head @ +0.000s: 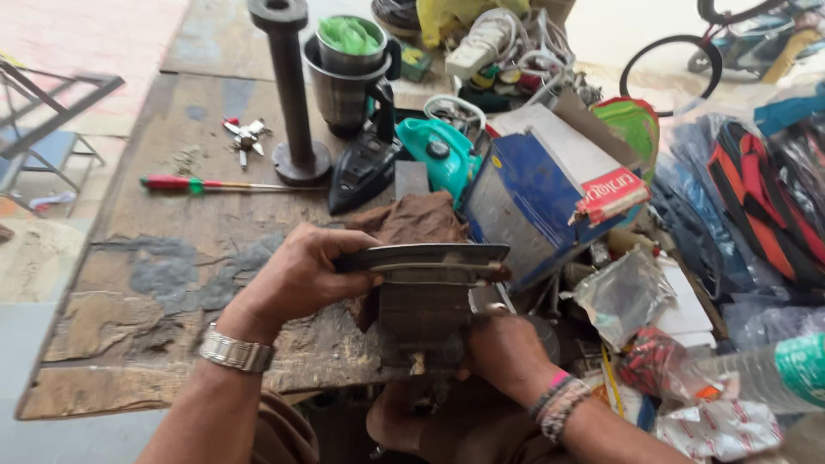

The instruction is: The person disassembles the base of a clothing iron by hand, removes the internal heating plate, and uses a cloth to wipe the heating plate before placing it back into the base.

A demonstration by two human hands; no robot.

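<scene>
On the worn, patchy wooden tabletop [129,283], at its six o'clock edge, stands a dark metal clothes-iron body with a shiny steel soleplate [427,296]. It looks heavy, stiff and slick; the plate edges seem the best hold. The left hand [296,275] clamps the plate at nine o'clock; the right hand [507,352] grips its base at five o'clock.

Blue-and-white cardboard box [533,193] lies tilted at centre-right, red label [612,191] on its flap. Red-and-white printed packet [718,427] bottom right.
</scene>
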